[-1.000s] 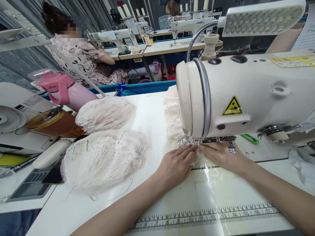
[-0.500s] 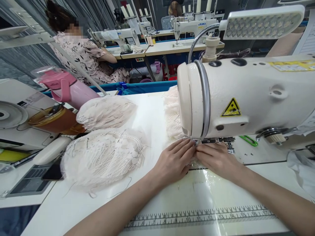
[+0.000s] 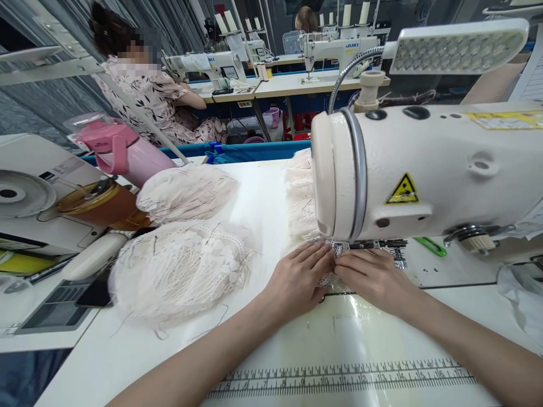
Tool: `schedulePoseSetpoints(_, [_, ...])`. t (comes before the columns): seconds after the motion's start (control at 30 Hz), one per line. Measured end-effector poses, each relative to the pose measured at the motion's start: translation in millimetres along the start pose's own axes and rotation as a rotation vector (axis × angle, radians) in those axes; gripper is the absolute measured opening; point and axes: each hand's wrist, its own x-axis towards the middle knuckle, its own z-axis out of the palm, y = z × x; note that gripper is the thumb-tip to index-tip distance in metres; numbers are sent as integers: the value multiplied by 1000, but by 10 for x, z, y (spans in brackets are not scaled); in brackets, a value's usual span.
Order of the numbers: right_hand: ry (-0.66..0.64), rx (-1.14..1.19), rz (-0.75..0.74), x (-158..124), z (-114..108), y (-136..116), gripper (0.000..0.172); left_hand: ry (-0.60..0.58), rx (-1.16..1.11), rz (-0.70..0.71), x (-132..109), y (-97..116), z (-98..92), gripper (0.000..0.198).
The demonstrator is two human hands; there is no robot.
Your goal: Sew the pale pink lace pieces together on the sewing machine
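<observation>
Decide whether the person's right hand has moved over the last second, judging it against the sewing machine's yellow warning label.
Yes. Against the warning label, the right hand has slid slightly left, closing up to the left hand.

Head-worn view, forward and down, close over the sewing table point(image 3: 263, 200).

Two heaps of pale lace lie left on the white table point(image 3: 127, 350), the nearer heap point(image 3: 180, 271) just before the farther heap point(image 3: 186, 192). Behind them lie a pink flask point(image 3: 127, 152) and an amber jar point(image 3: 99, 206), tipped on their sides. A printed ruler point(image 3: 348, 376) runs along the front edge. An LED lamp point(image 3: 458, 46) hangs at upper right. A person in floral clothes point(image 3: 148, 102) sits beyond.
</observation>
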Motion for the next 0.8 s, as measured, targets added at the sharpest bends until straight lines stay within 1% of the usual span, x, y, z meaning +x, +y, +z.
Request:
schedulePoseSetpoints(0.1, [10,-15,3,-15,10,8,21,4,17,-5,0,9,8,41])
schedulePoseSetpoints(0.3, [-23,-49,58,-19,-25,13,23,5,58,-17,-12,23,30,41])
schedulePoseSetpoints(0.5, [-49,-1,77,-20,-27,51,25,20,62,-24,-2,45,42,43])
schedulePoseSetpoints(0.67, [-23,-27,114,-85,-14,73,25,45,84,-17,16,64,41,41])
schedulePoseSetpoints(0.8, [6,10,153,-114,-91,86,35,40,86,-20,16,73,45,42])
